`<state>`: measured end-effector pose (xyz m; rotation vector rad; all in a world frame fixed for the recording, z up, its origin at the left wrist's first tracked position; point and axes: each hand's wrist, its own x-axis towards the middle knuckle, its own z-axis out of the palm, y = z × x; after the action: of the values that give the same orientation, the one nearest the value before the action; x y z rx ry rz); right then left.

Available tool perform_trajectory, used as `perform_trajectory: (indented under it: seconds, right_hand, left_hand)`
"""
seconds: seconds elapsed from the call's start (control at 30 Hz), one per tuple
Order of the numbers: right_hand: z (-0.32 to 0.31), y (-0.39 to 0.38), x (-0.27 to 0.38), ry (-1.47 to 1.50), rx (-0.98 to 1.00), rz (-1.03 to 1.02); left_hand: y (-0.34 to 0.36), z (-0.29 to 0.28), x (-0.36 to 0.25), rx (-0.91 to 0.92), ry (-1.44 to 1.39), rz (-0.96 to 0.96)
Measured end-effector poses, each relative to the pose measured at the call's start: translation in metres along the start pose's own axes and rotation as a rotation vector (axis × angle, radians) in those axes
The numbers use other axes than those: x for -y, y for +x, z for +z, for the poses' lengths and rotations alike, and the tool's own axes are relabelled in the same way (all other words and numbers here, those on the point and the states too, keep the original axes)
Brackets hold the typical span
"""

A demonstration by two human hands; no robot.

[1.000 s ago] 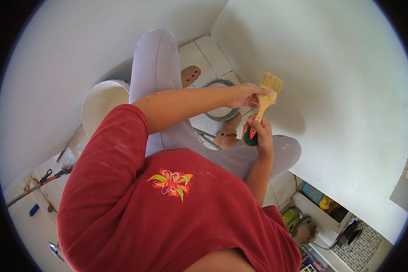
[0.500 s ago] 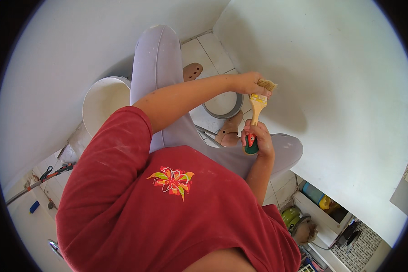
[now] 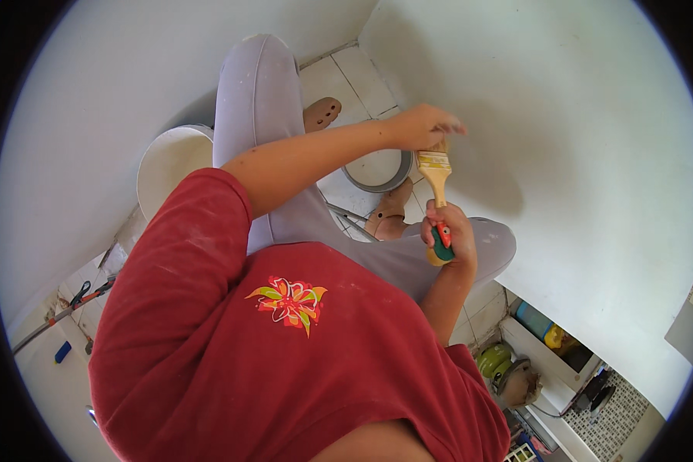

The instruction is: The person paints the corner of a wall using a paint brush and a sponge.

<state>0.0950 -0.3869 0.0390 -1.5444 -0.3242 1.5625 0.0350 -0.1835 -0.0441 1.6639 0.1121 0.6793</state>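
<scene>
Near the middle, my right hand (image 3: 456,227) grips the wooden handle of a paintbrush (image 3: 436,181), with a green-and-yellow sponge (image 3: 440,252) held against the handle's red end. The brush stands bristles-up. At its top, my left hand (image 3: 420,125) is over the bristles, fingers loosely stretched and slightly blurred, partly hiding them; whether they touch is unclear. Behind the brush a grey-rimmed round container (image 3: 376,165) with pale contents rests on the tiled floor.
A white bucket (image 3: 162,162) stands left of my raised knee. Pale walls (image 3: 577,115) enclose the corner. A sandal (image 3: 323,112) is on the floor, metal poles (image 3: 61,312) lie at lower left, and a drawer-like box (image 3: 547,358) and clutter fill the lower right.
My left hand has moved up from the brush's metal band to the bristle tips and loosened its fingers. My right hand and the brush have turned slightly, showing more of the sponge.
</scene>
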Motion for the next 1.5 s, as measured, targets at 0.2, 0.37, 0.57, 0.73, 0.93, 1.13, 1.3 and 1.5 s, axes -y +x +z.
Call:
perform_trajectory:
  seconds: [0.2,0.37,0.57,0.73,0.93,1.13,1.3,1.5]
  right_hand:
    - [-0.013,-0.012,0.011,-0.133,0.154,0.006]
    - [-0.004,-0.019,0.011,-0.361,0.185,0.022]
    - [0.002,-0.020,0.004,-0.413,0.217,-0.019]
    - [0.014,-0.019,0.002,-0.384,0.269,-0.014]
    - [0.031,-0.018,0.005,-0.334,0.332,-0.017]
    - [0.009,-0.018,-0.007,-0.215,0.252,-0.021]
    - [-0.014,-0.013,-0.008,-0.312,0.018,-0.063]
    - [-0.018,0.004,-0.010,-0.123,-0.072,-0.112]
  left_hand:
    - [0.002,-0.001,-0.024,0.136,-0.123,-0.543]
    - [-0.006,0.005,-0.034,0.153,-0.310,-0.761]
    - [-0.009,0.000,-0.039,0.350,-0.928,-0.902]
    - [-0.012,0.002,-0.046,0.411,-1.237,-0.926]
    - [-0.015,0.000,-0.020,0.671,-1.464,-0.809]
    - [-0.010,0.008,-0.021,0.426,-1.242,-0.928]
    - [-0.005,-0.010,0.012,-0.354,-0.461,-1.163]
    - [-0.027,0.031,-0.036,0.391,-0.951,-1.034]
